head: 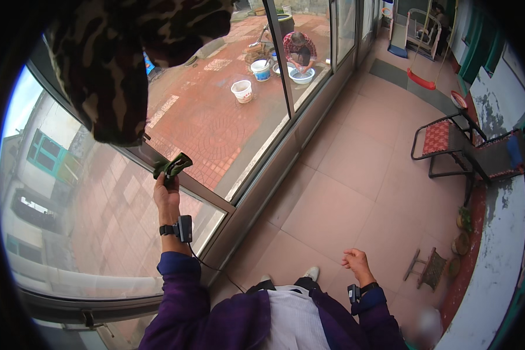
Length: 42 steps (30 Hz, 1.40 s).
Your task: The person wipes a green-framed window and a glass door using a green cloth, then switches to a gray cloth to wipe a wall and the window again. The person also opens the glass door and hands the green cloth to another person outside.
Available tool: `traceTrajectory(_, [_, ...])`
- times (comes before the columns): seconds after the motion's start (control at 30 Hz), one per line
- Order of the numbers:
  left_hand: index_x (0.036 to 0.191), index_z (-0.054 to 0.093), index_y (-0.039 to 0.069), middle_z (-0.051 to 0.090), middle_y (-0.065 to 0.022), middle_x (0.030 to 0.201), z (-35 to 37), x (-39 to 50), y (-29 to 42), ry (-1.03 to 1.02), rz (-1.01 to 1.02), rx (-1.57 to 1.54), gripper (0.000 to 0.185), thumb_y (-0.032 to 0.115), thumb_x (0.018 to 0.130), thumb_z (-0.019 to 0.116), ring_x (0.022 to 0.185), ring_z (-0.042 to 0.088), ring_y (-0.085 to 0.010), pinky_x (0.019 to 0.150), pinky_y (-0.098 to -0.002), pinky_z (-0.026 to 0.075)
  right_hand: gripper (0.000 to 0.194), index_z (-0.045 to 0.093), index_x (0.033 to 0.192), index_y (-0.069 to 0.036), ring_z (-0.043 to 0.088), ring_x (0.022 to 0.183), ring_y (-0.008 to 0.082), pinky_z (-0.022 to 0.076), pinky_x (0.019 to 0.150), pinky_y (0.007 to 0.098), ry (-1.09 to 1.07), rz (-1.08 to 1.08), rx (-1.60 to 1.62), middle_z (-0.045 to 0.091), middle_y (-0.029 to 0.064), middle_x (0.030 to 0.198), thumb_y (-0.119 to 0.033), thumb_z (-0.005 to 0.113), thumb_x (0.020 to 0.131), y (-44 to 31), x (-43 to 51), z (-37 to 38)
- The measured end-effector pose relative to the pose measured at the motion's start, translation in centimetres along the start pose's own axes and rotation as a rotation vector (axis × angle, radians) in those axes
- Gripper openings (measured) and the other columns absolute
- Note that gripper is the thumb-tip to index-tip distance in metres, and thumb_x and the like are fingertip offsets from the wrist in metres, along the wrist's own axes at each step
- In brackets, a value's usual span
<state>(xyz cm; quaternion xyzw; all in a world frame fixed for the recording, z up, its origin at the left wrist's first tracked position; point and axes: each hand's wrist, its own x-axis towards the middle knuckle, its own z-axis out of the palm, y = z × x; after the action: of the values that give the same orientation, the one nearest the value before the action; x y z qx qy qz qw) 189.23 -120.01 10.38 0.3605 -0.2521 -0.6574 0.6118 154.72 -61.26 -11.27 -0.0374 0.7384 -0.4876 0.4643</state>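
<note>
My left hand (168,197) is raised beside the window and grips a piece of green camouflage cloth (175,166) that looks like a cuff. Just above it hangs a larger camouflage garment (109,83), dark at the top of the view. Whether the gripped piece joins that garment, I cannot tell. Down at my right side, my right hand (356,262) is held over the tiled floor with loosely bent fingers and nothing visible in it. A black device (184,228) is strapped to my left wrist and another (354,293) to my right.
Framed sliding windows (288,118) run along my left. Outside, a person (299,48) crouches over a white basin (302,75) near buckets (242,91). To the right stand a folding lounge chair (446,140) and a small stool (433,269). A red swing seat (421,79) hangs farther off.
</note>
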Motion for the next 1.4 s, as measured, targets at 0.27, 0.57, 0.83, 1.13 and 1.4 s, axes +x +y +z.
traceTrajectory(0.27, [0.117, 0.065, 0.003, 0.073, -0.0097, 0.109, 1.6, 0.3, 1.2, 0.077, 0.118, 0.091, 0.022, 0.016, 0.100, 0.067, 0.090, 0.073, -0.0261, 0.074, -0.0360, 0.063, 0.028, 0.066, 0.118, 0.002, 0.069, 0.069, 0.0164, 0.0559, 0.058, 0.0276, -0.049, 0.116, 0.062, 0.070, 0.0101, 0.088, -0.004, 0.059, 0.092, 2.1, 2.5, 1.6])
traceTrajectory(0.57, [0.113, 0.065, 0.004, 0.072, -0.0093, 0.103, -4.7, 1.5, -7.7, 0.280, -0.095, 0.091, 0.018, 0.015, 0.099, 0.064, 0.083, 0.071, -0.0236, 0.069, -0.0322, 0.062, 0.028, 0.068, 0.118, 0.002, 0.070, 0.069, 0.0159, 0.0566, 0.059, 0.0280, -0.074, 0.155, 0.045, 0.072, 0.0112, 0.091, -0.004, 0.059, 0.092, 0.2, 6.8, 3.0])
traceTrajectory(0.83, [0.107, 0.063, 0.002, 0.069, -0.0127, 0.098, -10.9, 2.8, -16.8, 0.533, -0.249, 0.258, 0.016, 0.010, 0.094, 0.067, 0.082, 0.069, -0.0284, 0.066, -0.0390, 0.063, 0.030, 0.066, 0.121, 0.004, 0.068, 0.071, 0.0150, 0.0559, 0.060, 0.0277, -0.048, 0.148, -0.037, 0.072, 0.0110, 0.092, -0.005, 0.056, 0.094, -7.3, 14.2, 4.3])
traceTrajectory(1.13, [0.115, 0.063, 0.010, 0.070, -0.0044, 0.104, -4.5, 0.7, -21.6, 0.149, -0.455, 0.428, 0.020, 0.020, 0.099, 0.069, 0.088, 0.070, -0.0202, 0.067, -0.0383, 0.061, 0.029, 0.066, 0.121, 0.002, 0.068, 0.072, 0.0133, 0.0536, 0.060, 0.0250, -0.179, 0.130, -0.071, 0.072, 0.0081, 0.090, -0.006, 0.057, 0.094, -12.6, 18.7, 8.1])
traceTrajectory(1.4, [0.115, 0.062, 0.008, 0.070, -0.0063, 0.108, 8.7, -1.6, -25.5, -0.172, -0.596, 0.475, 0.026, 0.027, 0.099, 0.070, 0.099, 0.069, -0.0201, 0.084, -0.0405, 0.059, 0.030, 0.067, 0.121, 0.002, 0.068, 0.071, 0.0126, 0.0536, 0.061, 0.0247, -0.299, 0.089, -0.078, 0.072, 0.0078, 0.091, -0.009, 0.060, 0.094, -17.4, 23.0, 5.7])
